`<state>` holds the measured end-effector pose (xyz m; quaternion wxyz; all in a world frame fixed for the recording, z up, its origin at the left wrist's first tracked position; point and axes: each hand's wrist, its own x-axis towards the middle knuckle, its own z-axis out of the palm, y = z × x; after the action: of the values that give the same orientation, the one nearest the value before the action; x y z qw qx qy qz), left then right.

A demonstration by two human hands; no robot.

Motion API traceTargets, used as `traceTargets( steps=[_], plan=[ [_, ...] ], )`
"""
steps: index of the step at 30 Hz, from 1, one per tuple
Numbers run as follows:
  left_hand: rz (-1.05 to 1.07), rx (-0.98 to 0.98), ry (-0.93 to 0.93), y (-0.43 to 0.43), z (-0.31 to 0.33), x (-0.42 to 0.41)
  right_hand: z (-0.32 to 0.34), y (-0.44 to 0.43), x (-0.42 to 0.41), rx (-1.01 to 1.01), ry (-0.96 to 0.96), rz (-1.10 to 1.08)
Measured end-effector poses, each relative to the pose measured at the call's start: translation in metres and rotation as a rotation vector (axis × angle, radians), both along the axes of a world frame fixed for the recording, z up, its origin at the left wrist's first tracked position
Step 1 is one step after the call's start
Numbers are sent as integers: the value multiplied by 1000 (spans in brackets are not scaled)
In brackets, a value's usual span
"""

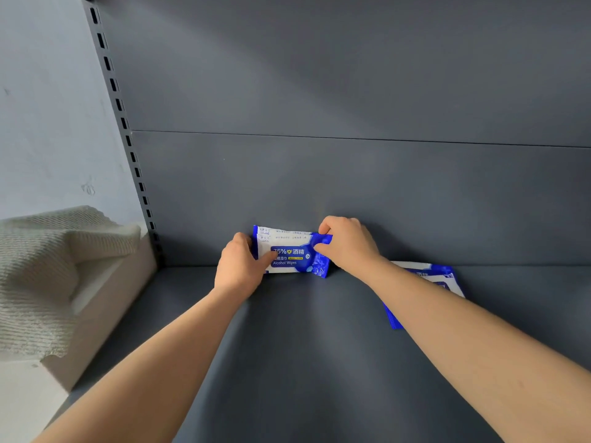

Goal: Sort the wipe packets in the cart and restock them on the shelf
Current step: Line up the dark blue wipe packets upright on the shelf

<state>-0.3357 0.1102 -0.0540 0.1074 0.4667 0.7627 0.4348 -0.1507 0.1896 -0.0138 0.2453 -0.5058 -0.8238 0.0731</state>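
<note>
A blue-and-white alcohol wipes packet (292, 251) stands on its long edge at the back of the dark grey shelf (303, 346), leaning against the back panel. My left hand (240, 266) grips its left end, thumb on the front. My right hand (347, 243) pinches its right end. Another blue-and-white wipe packet (441, 279) lies flat on the shelf to the right, partly hidden under my right forearm. The cart is out of view.
A slotted upright post (128, 135) marks the shelf's left side. Beyond it, a beige block draped with a knitted cloth (48, 266) stands against a pale wall. The grey back panel (351, 171) rises behind the packets.
</note>
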Motion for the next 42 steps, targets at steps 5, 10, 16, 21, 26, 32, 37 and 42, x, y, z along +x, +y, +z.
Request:
traceTargets(
  steps=[5, 10, 16, 21, 26, 32, 37, 42],
  plan=[
    [20, 18, 50, -3, 1, -1, 8, 0, 23, -35, 88, -11],
    [102, 114, 260, -14, 15, 18, 23, -2, 70, -122, 125, 8],
    [-302, 87, 240, -10, 28, 96, 33, -1, 153, -284, -12, -33],
    [-507, -326, 77, 6, 18, 164, 25, 1, 204, -461, -120, -70],
    [-470, -333, 161, 18, 16, 190, 7, 9, 219, -526, -94, -15],
    [-507, -292, 59, 20, 15, 188, 0, 19, 208, -586, 79, -16],
    [-444, -284, -108, 17, 13, 177, 3, 17, 199, -650, 293, 58],
    [-419, -241, -264, 4, 24, 178, 11, 15, 204, -663, 356, 104]
  ],
)
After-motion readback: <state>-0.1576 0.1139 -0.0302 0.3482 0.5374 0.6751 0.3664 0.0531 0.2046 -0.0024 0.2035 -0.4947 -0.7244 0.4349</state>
